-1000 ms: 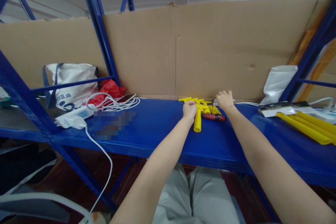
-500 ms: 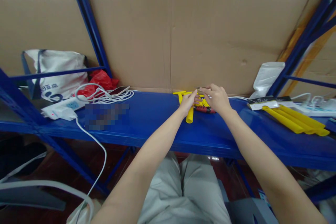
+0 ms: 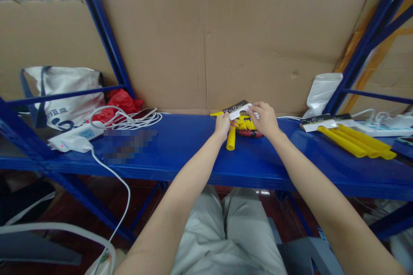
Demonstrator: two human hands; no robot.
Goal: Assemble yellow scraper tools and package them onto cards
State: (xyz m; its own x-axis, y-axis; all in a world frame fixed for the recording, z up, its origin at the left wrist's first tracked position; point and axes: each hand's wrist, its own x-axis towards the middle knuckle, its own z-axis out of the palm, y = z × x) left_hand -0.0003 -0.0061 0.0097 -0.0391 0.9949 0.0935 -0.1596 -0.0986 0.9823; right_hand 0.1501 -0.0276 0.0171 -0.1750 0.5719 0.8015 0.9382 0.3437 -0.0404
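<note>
My left hand pinches the lower left end of a black-and-white printed card. At the card's right end, the fingers of my right hand are closed on it, so it spans both hands at a tilt. Just below the card lie several small yellow pieces, partly covered by my fingers. A yellow tube points toward me beside my left hand. Behind it, a dark red tool handle rests on the blue shelf.
Several yellow tubes with black-and-white cards lie to the right, near a white pouch. On the left are a power strip, coiled white cable, a red bag and a cloth bag. Cardboard stands behind.
The black-and-white card now shows its printed face, raised between both hands; before, only a thin dark edge showed there. The whole view has shifted slightly.
</note>
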